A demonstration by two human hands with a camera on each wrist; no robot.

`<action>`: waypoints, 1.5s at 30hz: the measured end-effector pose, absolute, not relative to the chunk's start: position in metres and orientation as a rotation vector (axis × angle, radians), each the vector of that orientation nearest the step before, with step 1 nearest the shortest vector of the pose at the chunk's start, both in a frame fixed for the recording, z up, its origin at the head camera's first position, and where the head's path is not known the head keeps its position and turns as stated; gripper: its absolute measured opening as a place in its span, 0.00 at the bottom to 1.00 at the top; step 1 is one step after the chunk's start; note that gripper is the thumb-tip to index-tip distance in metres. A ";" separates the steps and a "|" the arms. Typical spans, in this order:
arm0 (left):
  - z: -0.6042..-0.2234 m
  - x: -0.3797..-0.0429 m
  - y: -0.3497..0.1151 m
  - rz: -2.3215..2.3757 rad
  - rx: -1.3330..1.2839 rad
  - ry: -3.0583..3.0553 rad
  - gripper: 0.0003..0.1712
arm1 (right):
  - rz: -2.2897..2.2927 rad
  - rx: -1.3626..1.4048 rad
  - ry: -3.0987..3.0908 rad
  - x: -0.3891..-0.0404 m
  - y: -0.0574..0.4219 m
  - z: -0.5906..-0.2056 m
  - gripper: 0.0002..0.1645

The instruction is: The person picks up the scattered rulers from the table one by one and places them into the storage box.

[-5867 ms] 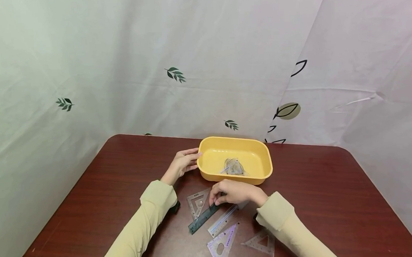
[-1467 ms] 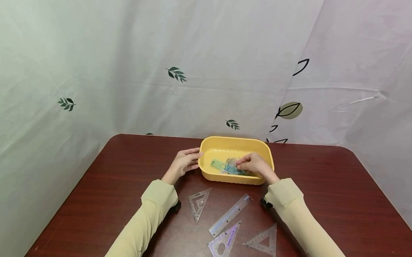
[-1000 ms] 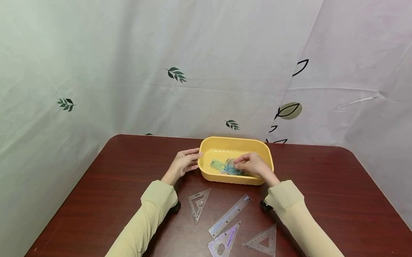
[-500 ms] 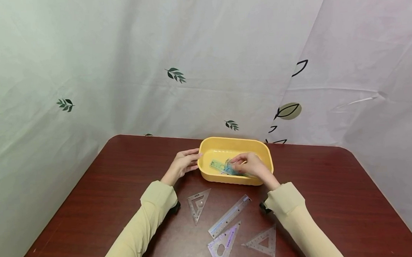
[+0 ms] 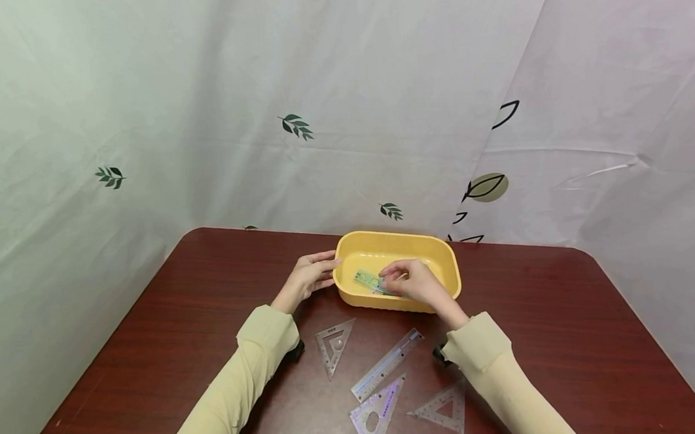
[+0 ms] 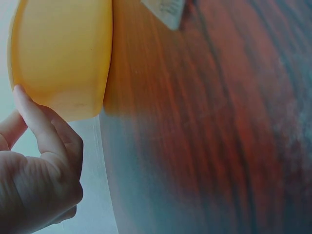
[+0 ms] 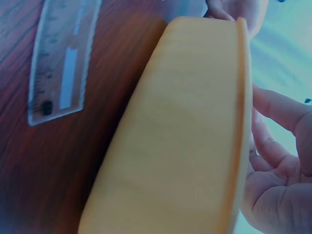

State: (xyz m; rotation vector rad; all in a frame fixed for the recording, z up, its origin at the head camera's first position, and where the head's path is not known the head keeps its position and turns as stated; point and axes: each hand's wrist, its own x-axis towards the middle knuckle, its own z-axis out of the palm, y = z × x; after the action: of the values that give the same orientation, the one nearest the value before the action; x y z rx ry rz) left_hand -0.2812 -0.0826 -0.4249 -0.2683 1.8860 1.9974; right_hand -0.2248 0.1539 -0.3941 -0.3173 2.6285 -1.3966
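Observation:
A yellow plastic basin (image 5: 352, 297) stands near the table's back edge. My left hand (image 5: 309, 276) grips its left rim; in the left wrist view that hand (image 6: 41, 165) has a fingertip against the rim. My right hand (image 5: 412, 280) reaches inside, fingers bent low over a see-through green ruler (image 5: 367, 279) and some bluish clear piece mostly covered by the hand. In the right wrist view, the basin wall hides the right fingertips, so whether they pinch anything is unclear.
On the dark red table (image 5: 209, 277) before the basin lie a clear set square (image 5: 326, 356), a clear straight ruler (image 5: 385, 367), a purple-marked set square (image 5: 386, 398) and another clear set square (image 5: 459, 411). A pale patterned cloth (image 5: 233, 177) hangs behind.
A dark green ruler that my right hand held over the table has left the tabletop, and a green ruler shows in the basin. Lately my right hand has shifted slightly left inside it.

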 end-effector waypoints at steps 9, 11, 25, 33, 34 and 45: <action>-0.424 -0.281 -0.083 2.001 -0.267 1.883 0.28 | -1.453 -0.385 2.596 -0.214 0.143 -0.383 0.12; -0.424 -0.281 -0.083 2.002 -0.268 1.885 0.28 | -1.460 -0.409 2.577 -0.212 0.139 -0.382 0.12; -0.424 -0.280 -0.083 1.997 -0.255 1.902 0.28 | -1.481 -0.523 2.444 -0.199 0.119 -0.383 0.10; -0.425 -0.280 -0.083 1.988 -0.235 1.913 0.28 | -1.446 -0.552 2.464 -0.194 0.112 -0.383 0.11; -0.425 -0.280 -0.083 1.989 -0.235 1.914 0.28 | -1.439 -0.554 2.467 -0.193 0.111 -0.383 0.12; -0.425 -0.279 -0.083 1.996 -0.245 1.919 0.27 | -1.281 -0.681 2.469 -0.188 0.105 -0.392 0.13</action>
State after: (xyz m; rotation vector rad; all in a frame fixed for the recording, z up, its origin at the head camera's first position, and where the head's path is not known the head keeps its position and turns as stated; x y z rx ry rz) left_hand -0.2791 -0.0827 -0.4245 -0.2448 1.9194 1.9962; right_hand -0.1877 0.1048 -0.3925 -0.6809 2.4687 -1.2808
